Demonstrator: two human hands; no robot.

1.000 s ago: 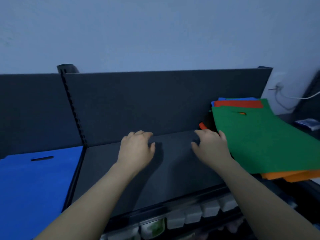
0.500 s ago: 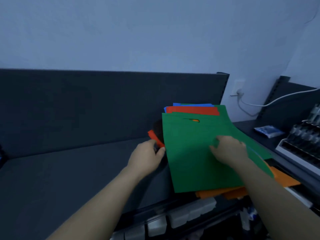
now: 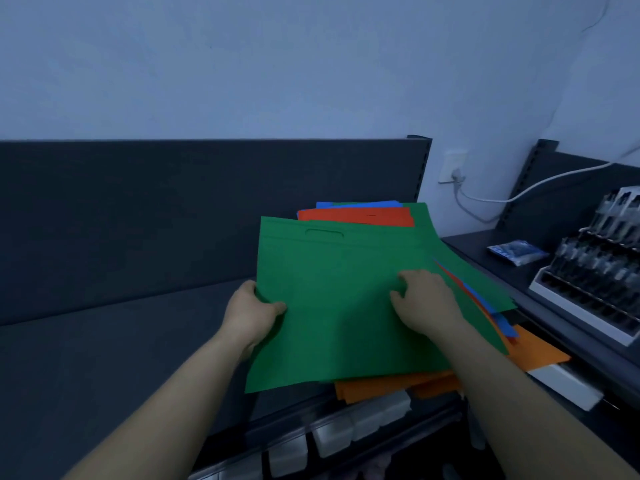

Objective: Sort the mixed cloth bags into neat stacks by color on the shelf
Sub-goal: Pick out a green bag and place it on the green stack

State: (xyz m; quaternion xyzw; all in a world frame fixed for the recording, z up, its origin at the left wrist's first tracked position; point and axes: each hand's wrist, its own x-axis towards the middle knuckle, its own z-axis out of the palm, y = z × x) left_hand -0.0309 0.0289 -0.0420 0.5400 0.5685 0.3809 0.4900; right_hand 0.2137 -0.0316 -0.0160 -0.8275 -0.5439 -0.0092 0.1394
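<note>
A green cloth bag (image 3: 332,306) with a cut-out handle lies on top of a mixed pile at the right end of the dark shelf (image 3: 104,358). My left hand (image 3: 251,313) grips its left edge, thumb on top and fingers underneath. My right hand (image 3: 424,304) rests on the bag's right part with fingers curled into the cloth. Beneath it show a red bag (image 3: 356,216), a blue bag (image 3: 356,204), another green bag (image 3: 467,271) and orange bags (image 3: 381,388) sticking out at the front.
The shelf's dark back panel (image 3: 173,209) runs behind the pile. To the right stand a neighbouring shelf with a small blue packet (image 3: 517,251) and a white rack of dark items (image 3: 595,268). A white cable (image 3: 519,194) leads from a wall socket. Bins (image 3: 332,441) sit below the shelf edge.
The view swung right, so the blue stack at the left left the frame. Both hands moved from the bare shelf onto the pile, and the top green bag has shifted left and lifted.
</note>
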